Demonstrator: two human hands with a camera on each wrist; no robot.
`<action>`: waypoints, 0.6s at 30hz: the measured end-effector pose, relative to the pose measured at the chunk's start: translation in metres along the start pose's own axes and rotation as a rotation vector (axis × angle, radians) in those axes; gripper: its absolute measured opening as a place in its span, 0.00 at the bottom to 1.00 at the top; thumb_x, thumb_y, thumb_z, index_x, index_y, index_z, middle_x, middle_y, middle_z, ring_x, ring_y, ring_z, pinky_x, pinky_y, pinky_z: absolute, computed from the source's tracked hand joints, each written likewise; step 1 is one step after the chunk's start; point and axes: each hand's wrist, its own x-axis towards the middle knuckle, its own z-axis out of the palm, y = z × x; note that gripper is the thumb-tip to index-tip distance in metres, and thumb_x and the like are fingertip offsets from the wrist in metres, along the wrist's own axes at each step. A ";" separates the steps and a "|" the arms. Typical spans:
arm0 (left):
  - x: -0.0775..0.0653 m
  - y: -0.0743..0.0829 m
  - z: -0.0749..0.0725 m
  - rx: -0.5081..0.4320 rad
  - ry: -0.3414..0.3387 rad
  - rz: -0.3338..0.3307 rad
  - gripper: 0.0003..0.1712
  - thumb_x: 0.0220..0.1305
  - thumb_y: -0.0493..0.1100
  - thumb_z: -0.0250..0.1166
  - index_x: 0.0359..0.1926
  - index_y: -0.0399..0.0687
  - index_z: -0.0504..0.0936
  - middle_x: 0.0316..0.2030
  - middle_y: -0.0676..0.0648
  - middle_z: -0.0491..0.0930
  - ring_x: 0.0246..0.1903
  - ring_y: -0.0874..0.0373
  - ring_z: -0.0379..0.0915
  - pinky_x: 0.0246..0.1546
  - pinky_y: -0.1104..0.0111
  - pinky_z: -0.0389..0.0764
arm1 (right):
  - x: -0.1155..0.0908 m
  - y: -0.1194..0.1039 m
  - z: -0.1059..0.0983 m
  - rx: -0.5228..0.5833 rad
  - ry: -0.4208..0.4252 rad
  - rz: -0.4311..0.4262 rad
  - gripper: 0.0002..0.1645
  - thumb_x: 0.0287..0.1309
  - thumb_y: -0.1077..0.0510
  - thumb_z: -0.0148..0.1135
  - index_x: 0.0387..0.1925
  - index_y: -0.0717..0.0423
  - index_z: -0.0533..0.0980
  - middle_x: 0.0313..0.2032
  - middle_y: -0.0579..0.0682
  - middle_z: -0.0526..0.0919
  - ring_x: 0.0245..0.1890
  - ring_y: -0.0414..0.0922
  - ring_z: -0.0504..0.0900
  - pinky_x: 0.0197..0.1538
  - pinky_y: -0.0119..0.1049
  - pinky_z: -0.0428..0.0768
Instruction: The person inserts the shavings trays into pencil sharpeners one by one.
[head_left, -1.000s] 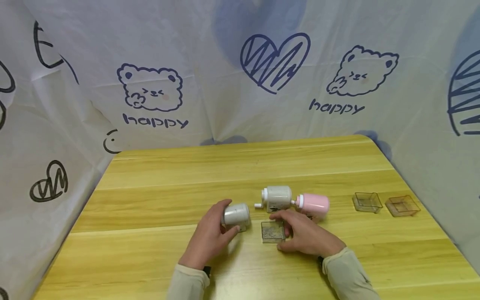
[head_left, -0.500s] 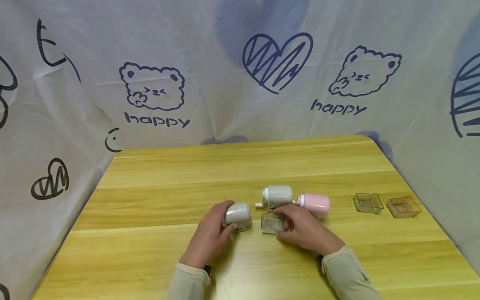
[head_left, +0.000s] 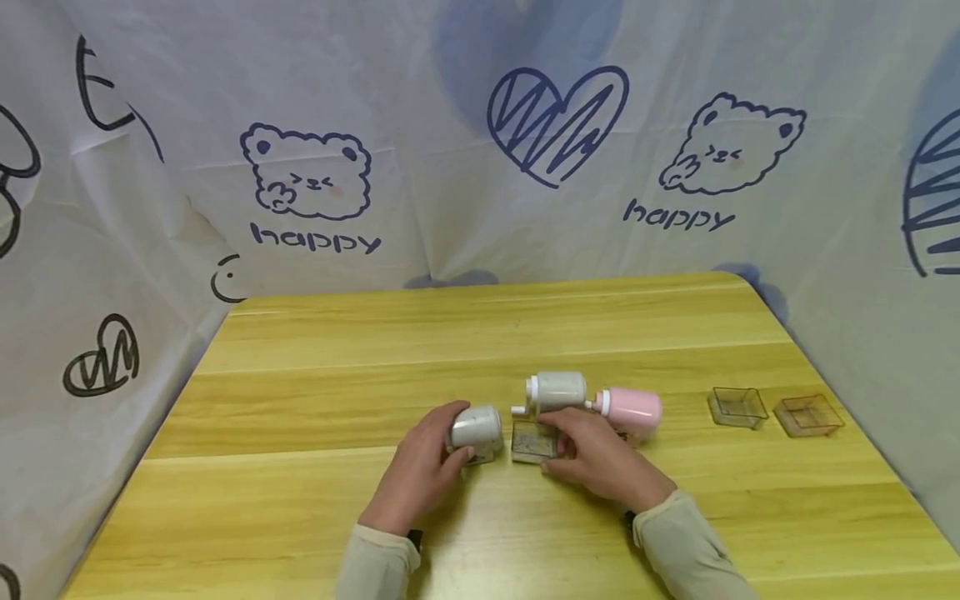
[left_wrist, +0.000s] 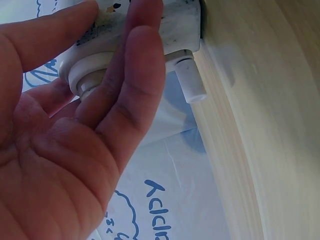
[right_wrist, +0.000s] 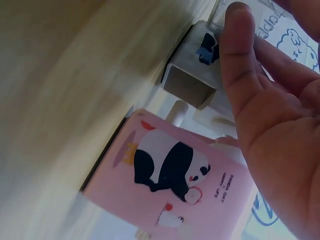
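In the head view my left hand (head_left: pixel 422 462) grips a grey-white pencil sharpener (head_left: pixel 476 427), thumb at the near side and fingers behind. Its crank handle (left_wrist: pixel 191 82) sticks out past the fingers in the left wrist view. My right hand (head_left: pixel 603 460) pinches a clear shavings drawer (head_left: pixel 533 442) between thumb and fingers, just right of that sharpener; dark specks show in it. Behind the drawer stands a second grey-white sharpener (head_left: pixel 562 388), its drawer slot (right_wrist: pixel 190 87) hollow in the right wrist view. Beside it is a pink sharpener (head_left: pixel 632 407) with a panda print.
Two more see-through drawers lie toward the table's right side, one greyish (head_left: pixel 738 407) and one reddish-brown (head_left: pixel 808 415). All stand on a wooden table (head_left: pixel 337 350), with a printed white cloth (head_left: pixel 427 167) hanging behind it.
My right hand has carried the clear drawer a little away from me, then left, closer to the held sharpener. The left hand and its sharpener have stayed nearly in place.
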 end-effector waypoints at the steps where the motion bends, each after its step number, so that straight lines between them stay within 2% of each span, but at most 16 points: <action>1: 0.000 0.000 0.000 0.000 -0.002 -0.001 0.30 0.62 0.41 0.64 0.64 0.45 0.67 0.57 0.45 0.73 0.40 0.57 0.70 0.38 0.64 0.75 | 0.000 0.000 0.000 -0.003 0.000 -0.003 0.35 0.51 0.55 0.71 0.60 0.60 0.71 0.35 0.42 0.74 0.33 0.38 0.73 0.38 0.35 0.74; 10: -0.002 0.001 0.000 0.005 0.006 -0.004 0.30 0.62 0.41 0.64 0.65 0.45 0.67 0.57 0.44 0.73 0.42 0.56 0.71 0.39 0.63 0.75 | 0.002 -0.002 0.002 -0.011 -0.004 -0.032 0.35 0.51 0.56 0.70 0.61 0.60 0.71 0.37 0.44 0.75 0.34 0.40 0.73 0.38 0.35 0.74; 18: -0.002 0.002 -0.001 0.005 0.000 -0.003 0.31 0.62 0.41 0.64 0.65 0.45 0.67 0.57 0.44 0.73 0.43 0.56 0.72 0.40 0.61 0.76 | 0.004 -0.003 0.005 -0.011 -0.006 -0.049 0.35 0.52 0.56 0.70 0.61 0.61 0.70 0.35 0.44 0.75 0.32 0.38 0.73 0.36 0.33 0.74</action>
